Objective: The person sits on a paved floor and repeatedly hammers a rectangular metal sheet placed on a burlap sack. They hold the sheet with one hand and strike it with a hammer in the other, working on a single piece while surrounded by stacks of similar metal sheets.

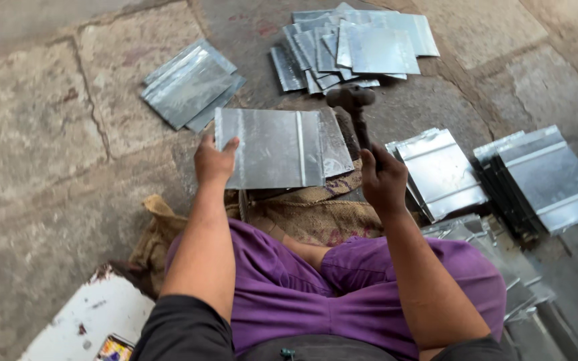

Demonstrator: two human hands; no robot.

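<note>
Down on the stone floor (41, 127) we go, big worn slabs spreading under everything. Across it, stacks of shiny sheet-metal panels: a fanned heap (356, 47) at the top, well apart from the person; a tidy small stack (188, 83) to the upper left; and two ribbed piles (496, 177) on the right, with more sheets trailing down beside the right leg. The person sits low in purple trousers (289, 294), knees spread, a piece of brown sacking (302, 210) bunched on the floor between the legs and the work. On top of that sits the folded metal sheet (279, 147), lying flat, a raised seam running across it. The left hand (214, 160) has closed on the sheet's near left corner, thumb on top, fingers tucked under the edge. The right hand (382, 177) is wrapped tight in a fist around the handle of a dark hammer (352, 103), whose head hangs just beyond the sheet's far right corner, raised clear of it. At the bottom left, a white board (88, 321) lies chipped at its edge.
</note>
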